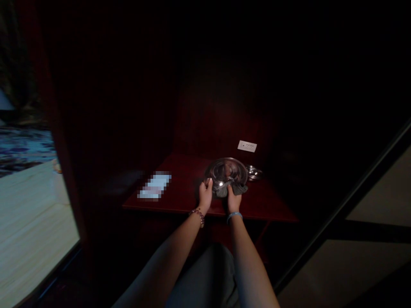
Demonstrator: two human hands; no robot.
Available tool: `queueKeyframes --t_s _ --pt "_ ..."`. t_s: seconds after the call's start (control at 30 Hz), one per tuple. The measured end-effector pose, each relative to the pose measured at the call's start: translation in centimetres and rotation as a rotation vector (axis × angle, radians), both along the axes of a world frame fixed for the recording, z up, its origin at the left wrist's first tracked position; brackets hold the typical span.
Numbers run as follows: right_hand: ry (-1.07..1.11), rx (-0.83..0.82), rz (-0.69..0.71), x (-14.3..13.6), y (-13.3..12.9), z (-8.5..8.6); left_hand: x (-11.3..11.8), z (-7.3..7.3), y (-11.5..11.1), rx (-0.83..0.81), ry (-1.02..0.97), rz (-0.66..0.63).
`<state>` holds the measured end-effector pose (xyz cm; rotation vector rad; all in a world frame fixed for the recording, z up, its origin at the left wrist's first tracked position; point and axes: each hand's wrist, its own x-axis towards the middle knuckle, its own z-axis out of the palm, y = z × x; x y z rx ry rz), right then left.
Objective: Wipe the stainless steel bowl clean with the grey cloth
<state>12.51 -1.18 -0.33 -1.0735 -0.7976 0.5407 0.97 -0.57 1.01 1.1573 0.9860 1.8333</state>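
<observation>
A shiny metal bowl (226, 166) is held over the dark red shelf (183, 171), its opening tilted toward me. My left hand (206, 194) grips the bowl's left rim, thumb on top and the other fingers mostly hidden underneath. At the right front of the rim, my right hand (234, 199) is closed on a grey cloth (239, 188), pressing it against the bowl. Part of the cloth lies inside the rim and a corner hangs out to the right. Behind the bowl on the right stands more shiny metalware (254, 172), partly covered.
A blurred-out white sheet-like item (154, 186) lies on the shelf's left. A white socket plate (247, 146) is on the back wall. Dark side walls enclose the shelf. Beyond the left panel is a pale wooden surface (35, 222); a dark diagonal edge (321, 239) crosses at the right.
</observation>
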Motion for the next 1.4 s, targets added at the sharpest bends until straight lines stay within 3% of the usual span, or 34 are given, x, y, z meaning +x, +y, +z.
queueKeyframes --t_s 0.1,0.17,0.4,0.6,1.0,1.1,1.33,1.4 --pt "-0.015 -0.021 -0.064 0.0 -0.1 -0.1 -0.3 0.2 -0.1 0.016 -0.073 0.094" --pt "-0.013 -0.030 -0.074 0.2 0.0 -0.3 -0.3 0.4 -0.2 0.004 -0.072 0.081" --pt "0.027 0.015 0.019 0.6 0.6 -0.7 0.5 0.2 -0.1 0.049 -0.010 -0.211" --pt "0.022 0.035 0.033 0.4 0.2 -0.4 0.4 -0.5 0.4 -0.056 0.030 -0.143" --pt "0.023 0.029 -0.027 0.3 0.2 -0.3 0.2 0.0 0.2 -0.065 -0.046 -0.060" --pt "0.053 0.037 -0.039 0.3 0.4 -0.5 0.0 0.3 -0.1 0.003 -0.075 -0.015" --pt "0.050 0.023 0.017 0.4 0.2 -0.4 0.6 0.3 -0.4 0.038 0.004 -0.268" --pt "0.050 0.027 0.039 0.4 0.0 -0.3 0.7 0.1 -0.3 0.023 0.045 -0.283"
